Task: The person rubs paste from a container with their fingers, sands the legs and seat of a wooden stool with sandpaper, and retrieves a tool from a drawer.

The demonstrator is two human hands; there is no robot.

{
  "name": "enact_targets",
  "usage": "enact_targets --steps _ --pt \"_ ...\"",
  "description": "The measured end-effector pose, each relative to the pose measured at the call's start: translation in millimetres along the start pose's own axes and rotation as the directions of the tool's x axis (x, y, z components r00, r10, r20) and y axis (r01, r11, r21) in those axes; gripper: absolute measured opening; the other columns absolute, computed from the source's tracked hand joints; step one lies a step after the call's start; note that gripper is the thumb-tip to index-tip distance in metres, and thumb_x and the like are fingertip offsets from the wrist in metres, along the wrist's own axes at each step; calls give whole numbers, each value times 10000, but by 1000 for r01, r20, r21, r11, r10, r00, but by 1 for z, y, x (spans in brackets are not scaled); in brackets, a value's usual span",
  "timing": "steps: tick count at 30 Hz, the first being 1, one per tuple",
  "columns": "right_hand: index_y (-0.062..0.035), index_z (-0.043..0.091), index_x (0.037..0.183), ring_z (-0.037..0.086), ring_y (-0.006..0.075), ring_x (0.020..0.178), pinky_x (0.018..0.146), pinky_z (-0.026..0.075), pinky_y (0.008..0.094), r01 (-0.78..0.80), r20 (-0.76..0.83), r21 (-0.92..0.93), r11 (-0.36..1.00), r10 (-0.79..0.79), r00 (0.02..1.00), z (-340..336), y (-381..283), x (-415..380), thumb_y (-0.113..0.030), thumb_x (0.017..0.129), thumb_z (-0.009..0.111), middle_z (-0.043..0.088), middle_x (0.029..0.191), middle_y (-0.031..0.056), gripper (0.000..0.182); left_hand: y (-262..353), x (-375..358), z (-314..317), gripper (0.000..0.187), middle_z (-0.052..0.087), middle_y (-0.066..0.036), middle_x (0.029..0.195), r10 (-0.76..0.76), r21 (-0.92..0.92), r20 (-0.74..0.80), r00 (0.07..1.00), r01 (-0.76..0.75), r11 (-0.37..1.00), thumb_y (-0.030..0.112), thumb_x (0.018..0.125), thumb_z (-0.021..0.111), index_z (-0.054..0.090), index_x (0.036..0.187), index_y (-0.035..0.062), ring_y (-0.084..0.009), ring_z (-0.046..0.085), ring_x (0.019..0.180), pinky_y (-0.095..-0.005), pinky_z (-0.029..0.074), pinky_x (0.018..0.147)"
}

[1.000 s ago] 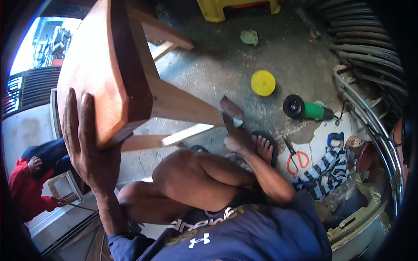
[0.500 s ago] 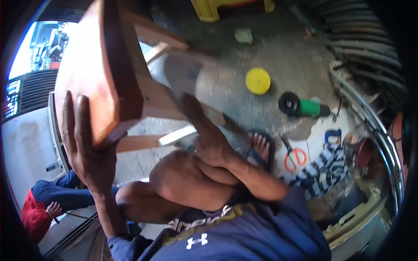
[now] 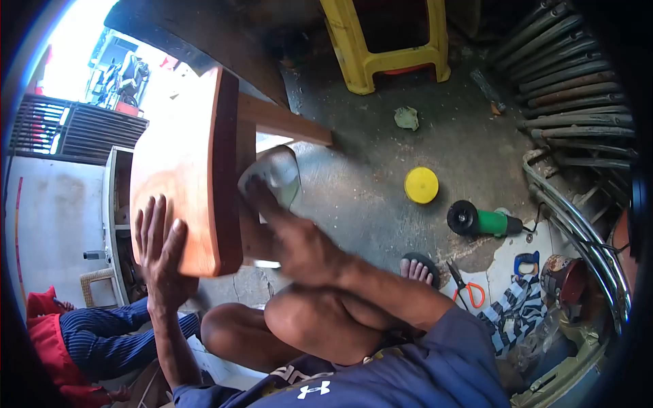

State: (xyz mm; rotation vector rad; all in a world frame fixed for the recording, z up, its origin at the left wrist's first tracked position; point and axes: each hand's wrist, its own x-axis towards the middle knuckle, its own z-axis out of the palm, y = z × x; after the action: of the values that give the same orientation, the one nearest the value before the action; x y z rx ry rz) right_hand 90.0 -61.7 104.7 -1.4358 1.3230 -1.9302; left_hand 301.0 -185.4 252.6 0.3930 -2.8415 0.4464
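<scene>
A wooden stool [image 3: 183, 170] with a reddish-brown seat lies tipped on its side, legs pointing right. My left hand [image 3: 160, 251] is spread flat against the seat's top face, near its lower edge, steadying it. My right hand [image 3: 289, 228] presses a pale sheet of sandpaper [image 3: 275, 178] against the underside of the seat, close to a leg. My bent knee [image 3: 306, 323] is just below that hand.
On the concrete floor lie a yellow disc [image 3: 421, 185], a green angle grinder [image 3: 486, 220], orange-handled scissors [image 3: 468, 289] and a striped cloth [image 3: 520, 309]. A yellow plastic stool [image 3: 388, 47] stands behind. Another person in red and blue [image 3: 81, 343] sits at lower left.
My right hand rose from the floor by my foot, carrying the sandpaper, and now presses it under the stool's seat. The view tilted, and the stool sits more upright in it.
</scene>
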Motion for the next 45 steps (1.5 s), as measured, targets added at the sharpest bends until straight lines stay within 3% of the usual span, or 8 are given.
enact_targets --steps 11,14,18,23,27,32,43,45 --pt "-15 268 1600 582 450 1262 984 538 464 102 89 -625 774 -59 994 -12 10 58 115 807 452 445 1522 311 824 0 -16 -3 558 488 -314 1505 5 -55 55 998 -2 998 292 947 670 480 1469 243 -512 492 1383 -631 322 1171" --pt "-39 98 1645 588 446 1268 967 549 461 -299 146 -170 939 324 935 -5 110 72 159 794 455 358 1577 321 943 4 -16 -10 581 464 -323 1519 -13 -72 86 996 20 997 404 963 661 448 1481 249 -534 444 1410 -672 268 1180" --pt "-90 138 1651 489 411 1392 1119 458 461 170 -81 -283 944 -200 976 5 114 82 163 794 468 380 1603 240 952 -2 -26 -3 593 467 -317 1518 -12 26 76 997 10 1000 489 990 596 405 1510 277 -538 410 1431 -690 266 1170" --pt "-40 277 1604 394 443 1459 1141 442 470 -230 -36 -62 971 228 973 9 149 67 187 804 457 380 1557 328 850 -1 -20 -10 550 455 -318 1523 -17 -58 120 993 24 998 415 1024 552 374 1525 276 -525 443 1411 -683 294 1161" --pt "-40 230 1619 370 444 1468 1212 354 457 71 -45 -173 982 -80 996 17 109 67 220 732 457 363 1596 270 952 1 -28 -11 437 499 -302 1477 -26 -22 130 991 29 999 337 1106 397 325 1534 291 -503 484 1381 -690 338 1141" --pt "-117 136 1658 517 449 1349 1054 499 419 -264 -244 -384 885 179 953 32 321 27 139 808 437 334 1618 268 937 -16 -43 -9 491 498 -271 1498 -35 -23 141 989 39 999 401 1103 387 374 1551 199 -490 461 1406 -650 339 1165" --pt "-23 269 1598 342 360 1511 1219 315 390 -518 -76 -74 852 513 855 12 263 36 77 829 460 335 1622 268 800 -22 -74 -13 762 490 -192 1546 -356 -100 168 919 376 921 583 1047 393 456 1523 -8 -488 418 1443 -605 319 1191" --pt "-23 248 1608 327 378 1515 1213 320 400 -779 220 -119 616 781 585 -8 300 39 85 809 443 338 1620 275 830 -14 -69 -17 764 480 -176 1558 -396 -76 190 898 416 906 593 1045 382 451 1529 6 -487 425 1438 -612 318 1194"
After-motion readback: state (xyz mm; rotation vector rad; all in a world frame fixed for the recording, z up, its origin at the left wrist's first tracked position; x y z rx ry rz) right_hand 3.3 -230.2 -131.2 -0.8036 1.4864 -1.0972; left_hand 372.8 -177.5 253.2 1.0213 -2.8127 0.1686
